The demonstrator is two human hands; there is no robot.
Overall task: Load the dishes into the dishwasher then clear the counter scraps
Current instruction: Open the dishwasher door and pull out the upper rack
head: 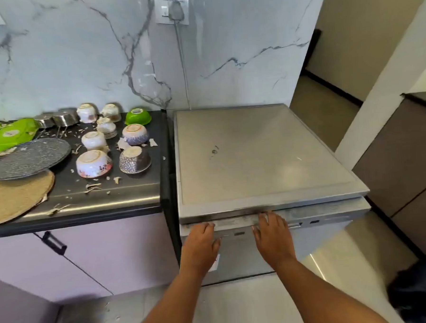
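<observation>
Head view: left hand (201, 238) and right hand (272, 232) each have a grip hooked on the dishwasher door's (246, 253) top lip, at 6 o'clock. Door looks heavy and stiff. The upturned bowls (93, 164) at 9 o'clock on the table (139, 190) look fragile and slick, best cupped round the sides.

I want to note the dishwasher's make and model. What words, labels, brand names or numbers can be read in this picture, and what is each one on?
No text can be read.
Strip label along the top edge of the dishwasher door, between the left hand and right hand: printed, but too blurred.
Marks on the dishwasher top: a smudge, not lettering.
Round stamps on the upturned bowl bases: too small.
</observation>
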